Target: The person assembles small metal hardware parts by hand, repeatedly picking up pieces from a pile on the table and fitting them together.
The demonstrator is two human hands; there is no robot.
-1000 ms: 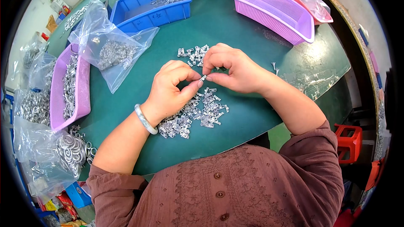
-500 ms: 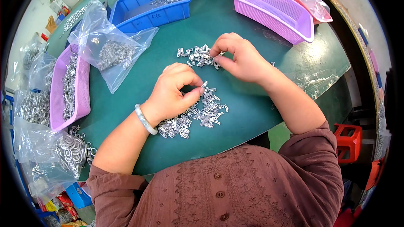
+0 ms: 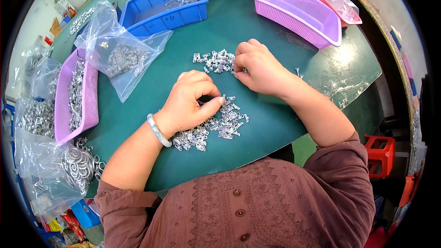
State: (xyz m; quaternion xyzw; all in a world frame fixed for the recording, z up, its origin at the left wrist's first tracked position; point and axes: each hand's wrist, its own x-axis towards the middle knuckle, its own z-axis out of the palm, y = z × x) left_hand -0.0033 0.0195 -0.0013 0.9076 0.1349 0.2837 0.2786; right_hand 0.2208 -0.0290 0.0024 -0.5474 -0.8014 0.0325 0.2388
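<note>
My left hand (image 3: 189,101), with a pale bangle (image 3: 157,130) at its wrist, is closed in a pinch over the near pile of small silvery metal buckle-like pieces (image 3: 229,124). The end of one such piece shows at its thumb tip. Farther off and to the right, my right hand (image 3: 261,70) is closed, its fingertips at the right edge of a second, smaller pile of the same pieces (image 3: 216,60). Whatever those fingertips hold is hidden.
A blue bin (image 3: 167,18) with some metal parts stands at the back. Beside it lies a clear bag of small parts (image 3: 126,59). A purple basket of parts (image 3: 92,105) is at left, another purple basket (image 3: 335,32) at back right. Metal rings (image 3: 78,167) spill from a bag at left.
My right hand has turned and drawn its fingers together, moving slightly right at the far pile. The piece at my left fingertips now shows less. In the background a person's arm has shifted.
</note>
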